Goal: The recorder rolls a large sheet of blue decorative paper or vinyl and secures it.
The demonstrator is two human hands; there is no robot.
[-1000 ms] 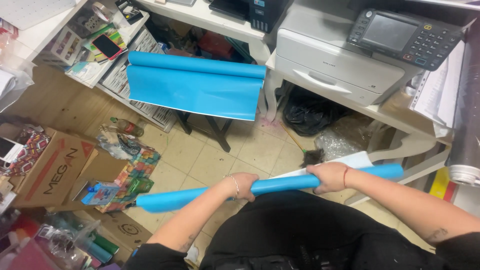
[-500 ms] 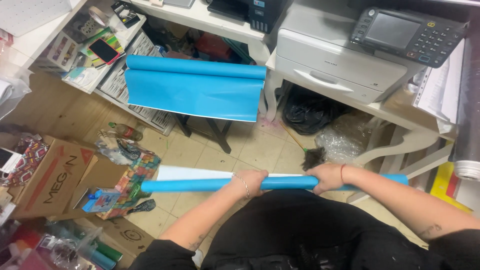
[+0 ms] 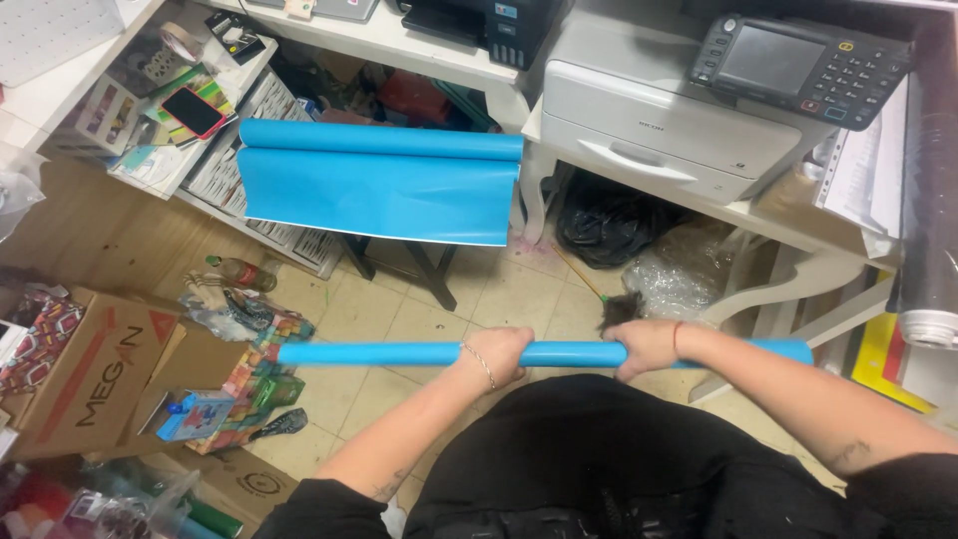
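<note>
Both my hands grip a long blue paper roll (image 3: 379,353) held level in front of my lap. My left hand (image 3: 501,352) closes around it near the middle, a thin bracelet on the wrist. My right hand (image 3: 646,346) closes around it further right, a red thread on the wrist. The roll is tightly wound with no loose flap showing. A second, partly unrolled blue roll (image 3: 379,180) lies on a small dark-legged stool (image 3: 424,262) ahead, its sheet hanging over the front.
A white printer (image 3: 689,110) stands on a white desk (image 3: 768,225) at right. A shelf (image 3: 190,130) with a phone and clutter is at upper left. Cardboard boxes (image 3: 90,374), a bottle (image 3: 239,271) and colourful packs litter the tiled floor. A black bag (image 3: 609,225) lies under the desk.
The roll swung from tilted to level, and the white loose flap seen earlier has been wound in, so only blue shows. Both hands kept their grip.
</note>
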